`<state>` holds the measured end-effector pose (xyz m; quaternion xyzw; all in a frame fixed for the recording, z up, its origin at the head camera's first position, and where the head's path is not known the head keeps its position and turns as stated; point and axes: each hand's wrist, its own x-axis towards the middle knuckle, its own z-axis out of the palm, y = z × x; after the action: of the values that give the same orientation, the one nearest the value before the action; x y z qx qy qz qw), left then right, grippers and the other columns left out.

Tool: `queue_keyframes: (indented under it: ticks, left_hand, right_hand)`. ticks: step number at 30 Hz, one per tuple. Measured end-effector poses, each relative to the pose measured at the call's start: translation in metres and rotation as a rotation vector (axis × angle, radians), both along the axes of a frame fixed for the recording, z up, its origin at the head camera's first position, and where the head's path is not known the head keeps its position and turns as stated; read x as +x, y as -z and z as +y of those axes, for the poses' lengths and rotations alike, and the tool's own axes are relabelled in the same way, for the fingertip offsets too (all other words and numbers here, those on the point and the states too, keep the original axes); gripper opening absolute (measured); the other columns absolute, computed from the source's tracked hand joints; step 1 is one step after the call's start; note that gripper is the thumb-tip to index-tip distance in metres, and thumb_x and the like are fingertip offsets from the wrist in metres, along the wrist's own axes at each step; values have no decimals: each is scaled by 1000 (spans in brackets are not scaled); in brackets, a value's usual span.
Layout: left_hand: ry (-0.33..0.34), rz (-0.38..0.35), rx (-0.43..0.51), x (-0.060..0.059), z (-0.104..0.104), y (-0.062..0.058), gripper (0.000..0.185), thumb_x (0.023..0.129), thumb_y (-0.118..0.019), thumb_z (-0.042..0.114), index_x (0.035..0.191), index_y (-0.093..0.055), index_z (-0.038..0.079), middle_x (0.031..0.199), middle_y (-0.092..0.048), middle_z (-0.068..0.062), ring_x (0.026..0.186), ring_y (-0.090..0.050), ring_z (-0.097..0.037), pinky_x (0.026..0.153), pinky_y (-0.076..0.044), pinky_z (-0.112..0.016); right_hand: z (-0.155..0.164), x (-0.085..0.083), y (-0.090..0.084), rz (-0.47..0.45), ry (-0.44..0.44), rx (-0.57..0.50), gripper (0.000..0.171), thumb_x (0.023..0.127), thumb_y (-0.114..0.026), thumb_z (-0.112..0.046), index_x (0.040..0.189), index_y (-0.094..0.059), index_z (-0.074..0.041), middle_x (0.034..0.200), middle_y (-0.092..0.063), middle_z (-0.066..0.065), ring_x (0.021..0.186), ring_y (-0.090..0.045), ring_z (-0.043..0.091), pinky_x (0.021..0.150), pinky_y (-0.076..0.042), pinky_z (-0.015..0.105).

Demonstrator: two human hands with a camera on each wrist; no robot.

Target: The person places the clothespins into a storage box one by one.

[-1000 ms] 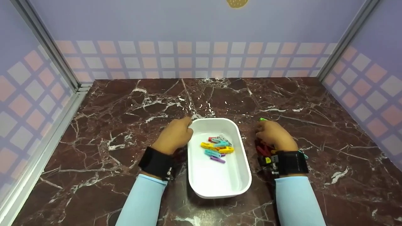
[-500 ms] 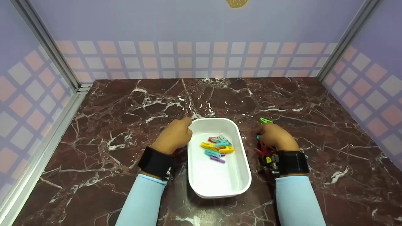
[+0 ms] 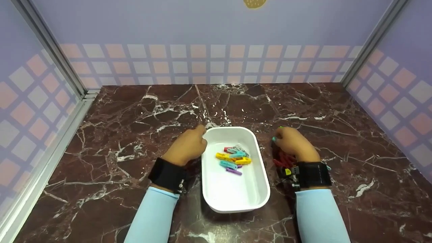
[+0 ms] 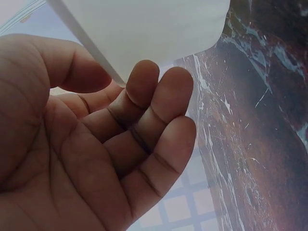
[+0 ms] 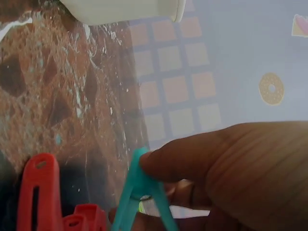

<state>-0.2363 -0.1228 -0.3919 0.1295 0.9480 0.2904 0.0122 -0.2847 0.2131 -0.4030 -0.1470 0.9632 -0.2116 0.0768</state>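
My left hand [image 3: 185, 146] stays at the left rim of a white tray [image 3: 224, 192], gripping it between thumb and index finger; the other fingers curl under the rim in the left wrist view. Inside the tray lies a small heap of clothespins, among them a yellow one [image 3: 243, 161], a teal one [image 3: 228, 165] and a purple one [image 3: 234, 171]. To the right of the tray, my right hand [image 3: 297, 143] pinches another teal clothespin [image 5: 137, 180] close over the table. Red clothespins [image 5: 41, 192] lie below this hand, partly hidden by it.
The tip of a green clothespin [image 3: 281, 127] peeks out past the right hand. By the right wristband sit a small black and yellow item [image 3: 287, 172] and a light blue tip [image 3: 328, 167]. Tiled-pattern walls [image 3: 216, 64] enclose the marble table [image 3: 135, 111].
The right hand drew back, uncovering the green clothespin, then moved forward again with a teal clothespin in its fingers, now mostly covering the green one. The left hand and tray have stayed put.
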Motion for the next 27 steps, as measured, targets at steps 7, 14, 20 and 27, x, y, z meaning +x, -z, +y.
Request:
queue_keyframes:
  ticks: [7, 14, 20, 27]
  left_hand:
    - [4, -25, 4, -1, 0, 0, 35, 94, -44, 8, 127, -52, -1, 110, -67, -23, 99, -65, -35, 90, -50, -48]
    - [3, -39, -3, 1, 1, -1, 36, 95, -43, 8, 129, -50, -1, 112, -67, -24, 101, -64, -35, 90, -50, -48]
    - [0, -45, -19, 1, 2, -2, 39, 96, -42, 9, 132, -48, -2, 117, -65, -24, 106, -63, -37, 93, -49, -49]
    - [-13, -41, -19, 1, 2, -1, 37, 95, -44, 9, 131, -49, -1, 116, -65, -24, 105, -63, -36, 92, -49, -49]
  right_hand:
    - [-10, 4, -9, 123, -44, -145, 15, 95, -58, -6, 106, -64, 3, 104, -63, 19, 95, -61, 35, 84, -49, 51]
    - [-25, 13, -23, 122, -40, -154, 11, 93, -64, -8, 100, -67, 0, 92, -63, 10, 78, -56, 24, 72, -46, 40]
    - [-33, 22, -34, 142, -49, -150, 9, 94, -65, -11, 101, -66, -5, 90, -62, 8, 74, -55, 23, 67, -45, 38]
    - [-41, 31, -44, 107, -29, -180, 13, 99, -60, -19, 108, -59, -10, 84, -64, 8, 65, -58, 22, 59, -49, 36]
